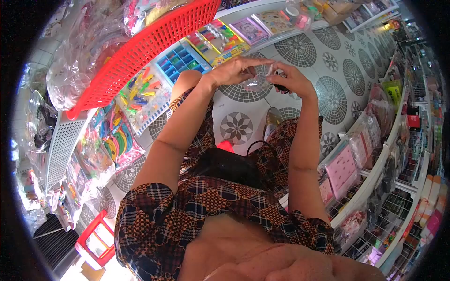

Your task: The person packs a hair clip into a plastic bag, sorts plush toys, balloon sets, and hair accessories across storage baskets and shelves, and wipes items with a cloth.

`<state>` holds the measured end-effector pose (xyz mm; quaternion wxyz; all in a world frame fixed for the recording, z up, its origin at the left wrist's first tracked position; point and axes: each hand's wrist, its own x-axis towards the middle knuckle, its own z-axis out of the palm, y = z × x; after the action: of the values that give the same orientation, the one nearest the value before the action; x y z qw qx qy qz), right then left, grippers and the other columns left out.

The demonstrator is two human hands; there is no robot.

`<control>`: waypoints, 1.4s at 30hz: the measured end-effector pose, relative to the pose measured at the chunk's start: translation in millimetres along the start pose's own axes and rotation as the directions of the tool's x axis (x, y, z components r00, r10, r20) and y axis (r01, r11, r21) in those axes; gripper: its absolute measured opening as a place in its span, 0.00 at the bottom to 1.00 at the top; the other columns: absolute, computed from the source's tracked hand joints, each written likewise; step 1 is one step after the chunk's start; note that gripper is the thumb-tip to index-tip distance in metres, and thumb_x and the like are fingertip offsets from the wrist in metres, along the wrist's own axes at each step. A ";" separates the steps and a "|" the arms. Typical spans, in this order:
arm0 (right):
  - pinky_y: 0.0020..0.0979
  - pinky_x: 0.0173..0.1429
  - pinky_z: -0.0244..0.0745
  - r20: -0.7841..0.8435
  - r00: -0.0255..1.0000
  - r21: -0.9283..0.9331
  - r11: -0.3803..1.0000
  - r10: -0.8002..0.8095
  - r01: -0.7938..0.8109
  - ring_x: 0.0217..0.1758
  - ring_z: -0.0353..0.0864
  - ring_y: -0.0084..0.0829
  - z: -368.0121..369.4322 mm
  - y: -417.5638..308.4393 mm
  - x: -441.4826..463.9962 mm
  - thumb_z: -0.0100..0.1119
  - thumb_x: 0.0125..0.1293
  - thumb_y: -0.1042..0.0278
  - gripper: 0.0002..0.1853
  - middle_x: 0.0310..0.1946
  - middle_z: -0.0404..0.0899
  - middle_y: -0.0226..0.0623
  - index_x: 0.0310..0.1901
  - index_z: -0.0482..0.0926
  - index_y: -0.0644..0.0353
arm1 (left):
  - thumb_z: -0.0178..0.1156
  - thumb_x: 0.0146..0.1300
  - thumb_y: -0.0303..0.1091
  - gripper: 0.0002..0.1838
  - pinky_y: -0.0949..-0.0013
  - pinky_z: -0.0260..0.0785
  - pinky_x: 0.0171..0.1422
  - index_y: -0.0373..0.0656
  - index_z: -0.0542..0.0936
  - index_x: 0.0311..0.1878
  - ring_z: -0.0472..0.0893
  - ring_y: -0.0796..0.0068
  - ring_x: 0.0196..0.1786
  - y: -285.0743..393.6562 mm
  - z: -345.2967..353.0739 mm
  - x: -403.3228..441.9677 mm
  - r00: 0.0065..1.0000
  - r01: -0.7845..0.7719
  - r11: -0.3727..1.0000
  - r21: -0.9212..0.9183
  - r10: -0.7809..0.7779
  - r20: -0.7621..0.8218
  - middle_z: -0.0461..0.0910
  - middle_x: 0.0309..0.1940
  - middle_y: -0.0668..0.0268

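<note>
My left hand [234, 71] is stretched out in front of me, its fingers at the edge of a clear plastic bag [257, 80]. Across from it, my right hand [295, 82] is closed on the other side of the bag, and the two hands nearly meet at its top. Something small and dark [281, 86] shows under the right fingers; its kind cannot be made out. Just left of my hands are a blue compartment tray [180, 63] with small pieces and a yellow box [218, 42] of colourful items.
A red basket [145, 49] with plastic-wrapped goods stands at left, above bagged colourful items [117, 140]. Wire shelves [393, 215] with packaged goods, including a pink packet [341, 171], line the right. A red-framed stool [97, 239] is at lower left. Patterned tiles [236, 127] cover the floor.
</note>
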<state>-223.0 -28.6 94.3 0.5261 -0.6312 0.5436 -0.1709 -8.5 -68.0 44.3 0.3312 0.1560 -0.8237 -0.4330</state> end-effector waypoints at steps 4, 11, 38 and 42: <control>0.17 0.18 0.58 0.107 0.982 -0.095 0.985 0.153 -0.143 0.20 0.70 0.14 -3.2 -14.9 -8.4 0.60 0.55 0.58 0.14 0.19 0.72 0.25 0.39 0.75 0.57 | 0.53 0.50 0.12 0.37 0.68 0.73 0.46 0.52 0.62 0.64 0.78 0.72 0.42 9.3 -4.6 -1.8 0.986 0.114 0.993 0.033 -0.118 0.119 0.64 0.62 0.64; 0.19 0.20 0.60 -0.133 0.984 0.013 0.993 -0.118 0.121 0.18 0.69 0.15 6.0 10.8 6.3 0.59 0.56 0.58 0.13 0.18 0.73 0.26 0.33 0.79 0.60 | 0.60 0.50 0.20 0.37 0.70 0.74 0.44 0.42 0.57 0.65 0.79 0.70 0.40 7.3 -2.8 2.9 0.934 0.173 0.969 -0.178 -0.218 -0.283 0.73 0.49 0.57; 0.22 0.32 0.64 -0.329 0.812 -0.499 0.818 -0.483 0.285 0.26 0.64 0.20 0.8 -7.6 -28.2 0.63 0.52 0.71 0.26 0.26 0.71 0.29 0.56 0.72 0.47 | 0.57 0.60 0.30 0.06 0.77 0.69 0.33 0.42 0.73 0.39 0.77 0.80 0.28 -18.9 12.8 7.5 0.796 -0.024 0.742 -0.670 -0.391 -0.462 0.80 0.31 0.66; 0.23 0.35 0.65 -0.370 0.819 -0.468 0.849 -0.439 0.243 0.29 0.65 0.22 6.6 -10.4 -25.2 0.65 0.48 0.72 0.28 0.27 0.69 0.31 0.55 0.73 0.46 | 0.57 0.60 0.30 0.07 0.77 0.69 0.31 0.40 0.73 0.40 0.78 0.79 0.29 -20.7 13.8 6.9 0.801 -0.013 0.739 -0.673 -0.395 -0.449 0.80 0.31 0.65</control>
<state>-221.4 -5.2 109.6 0.2000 -0.7543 0.5513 -0.2949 -23.5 -75.3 24.6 0.5438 0.2412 -0.4643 -0.6562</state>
